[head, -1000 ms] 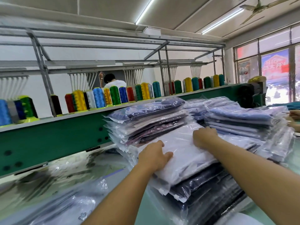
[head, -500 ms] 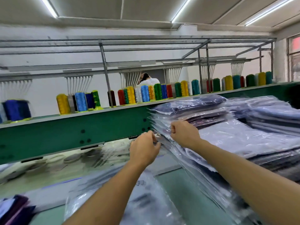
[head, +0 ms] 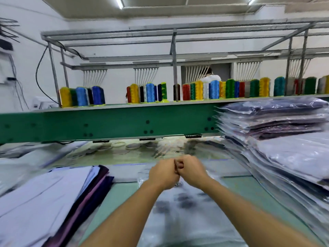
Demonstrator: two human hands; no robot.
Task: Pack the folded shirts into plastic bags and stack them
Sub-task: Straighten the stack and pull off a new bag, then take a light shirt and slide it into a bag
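Left hand [head: 164, 175] and right hand [head: 191, 172] curl knuckle-to-knuckle over the bag [head: 187, 220], far end; grip unclear. Bag runs near-far; shirts [head: 44, 202] lie left, nearer the left hand.

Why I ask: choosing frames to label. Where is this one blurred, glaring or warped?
Head view: motion blur smears the folded shirts at left, the clear bag and the bagged stack; thread spools are sharper; the wide lens bends the metal rack; ceiling tubes blow out.
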